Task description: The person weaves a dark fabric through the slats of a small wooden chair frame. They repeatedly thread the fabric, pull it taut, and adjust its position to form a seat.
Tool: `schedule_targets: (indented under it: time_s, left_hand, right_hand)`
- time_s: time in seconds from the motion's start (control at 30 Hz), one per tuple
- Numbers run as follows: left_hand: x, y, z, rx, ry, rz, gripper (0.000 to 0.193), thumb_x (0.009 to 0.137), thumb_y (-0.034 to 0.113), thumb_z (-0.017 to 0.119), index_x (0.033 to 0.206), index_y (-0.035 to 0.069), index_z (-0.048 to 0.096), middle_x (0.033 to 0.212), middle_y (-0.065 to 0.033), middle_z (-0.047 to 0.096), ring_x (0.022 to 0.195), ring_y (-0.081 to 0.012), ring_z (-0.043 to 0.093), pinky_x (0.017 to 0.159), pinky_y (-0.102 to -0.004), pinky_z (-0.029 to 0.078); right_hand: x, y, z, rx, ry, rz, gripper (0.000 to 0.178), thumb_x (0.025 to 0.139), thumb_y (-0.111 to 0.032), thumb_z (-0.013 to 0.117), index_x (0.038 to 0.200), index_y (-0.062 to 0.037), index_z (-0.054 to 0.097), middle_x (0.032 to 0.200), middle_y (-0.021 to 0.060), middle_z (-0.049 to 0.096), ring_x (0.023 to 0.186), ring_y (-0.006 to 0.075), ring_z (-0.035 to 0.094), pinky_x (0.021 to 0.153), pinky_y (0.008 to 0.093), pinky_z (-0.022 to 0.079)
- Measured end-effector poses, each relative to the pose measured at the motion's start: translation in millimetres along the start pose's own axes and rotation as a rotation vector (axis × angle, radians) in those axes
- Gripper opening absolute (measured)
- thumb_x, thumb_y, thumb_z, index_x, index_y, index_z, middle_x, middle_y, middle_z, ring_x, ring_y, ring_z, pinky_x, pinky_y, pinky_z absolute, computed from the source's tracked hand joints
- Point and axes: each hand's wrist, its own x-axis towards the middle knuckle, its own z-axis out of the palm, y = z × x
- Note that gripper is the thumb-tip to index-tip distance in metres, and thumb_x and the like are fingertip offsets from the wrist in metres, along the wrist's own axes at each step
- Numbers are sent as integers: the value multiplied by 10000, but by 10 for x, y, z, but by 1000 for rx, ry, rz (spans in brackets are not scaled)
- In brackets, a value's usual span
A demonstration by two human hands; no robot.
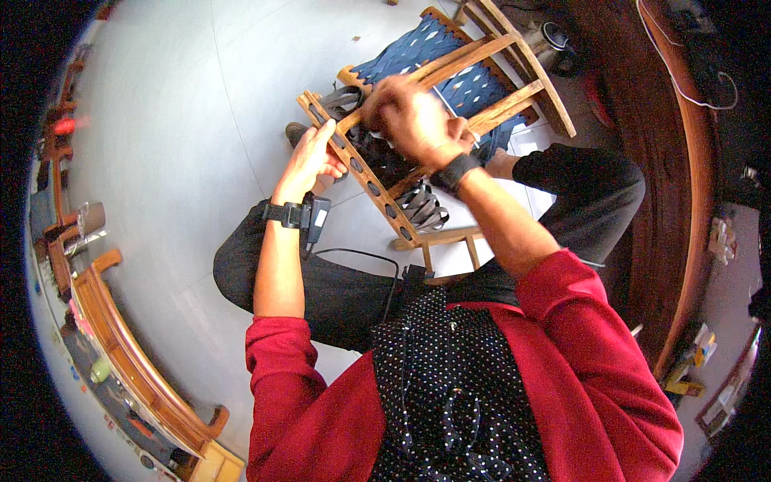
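My left hand [305,165] grips the near side of a wooden rail [376,189], fingertips close to its upper end. Dark strap pieces sit in a row along the rail's face. My right hand [411,120] is a closed fist over the frame behind the rail, smeared by motion. A thin pale rod [442,100] shows beside the fist; whether I hold it is unclear. Grey straps [422,206] hang in loops under the rail, and more bunch above it. Blue woven webbing [422,52] with pale flecks spans another part of the wooden frame [506,104], beyond my right hand.
The frame rests between my knees, in dark trousers [337,301]. A cable runs from the device on my left wrist [313,221]. Dark wooden furniture [675,201] stands on the right, with a kettle-like vessel [554,36] at the back. A wooden bench [144,353] lies left.
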Motion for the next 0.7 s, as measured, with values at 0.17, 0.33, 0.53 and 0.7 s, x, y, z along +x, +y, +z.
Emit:
schedule_targets:
  time_s: [0.17,0.33,0.53,0.7]
  left_hand:
    - [-411,293,-46,453,208,334,651,885,213,735,1422,-13,444,995,-118,675,931,-221,678,758,-351,561]
    - [-732,247,650,-246,-61,696,922,806,118,811,1544,24,268,1486,-120,441,1334,-230,484,1095,-344,419]
    - [-862,-21,743,-404,-14,487,452,933,144,650,1330,-43,543,1303,-133,622,1149,-217,631,1022,-376,499]
    - [-798,-211,609,-55,155,407,595,910,290,734,1396,2,548,1334,-112,627,1194,-209,594,1079,-373,435]
  right_hand:
    - [-91,-390,158,648,-84,455,196,900,-83,631,1084,-32,675,996,52,708,892,123,642,795,290,536]
    - [-191,-703,-84,1002,-137,299,464,964,-143,649,1397,-29,524,1332,76,579,1239,159,527,1083,331,423]
    - [-1187,-608,-653,705,-69,385,293,986,-159,612,1228,5,625,1083,77,678,971,149,631,861,294,531]
    - [-1791,101,-523,309,-299,742,440,960,-413,619,1227,-67,671,1066,206,723,964,283,705,876,368,530]
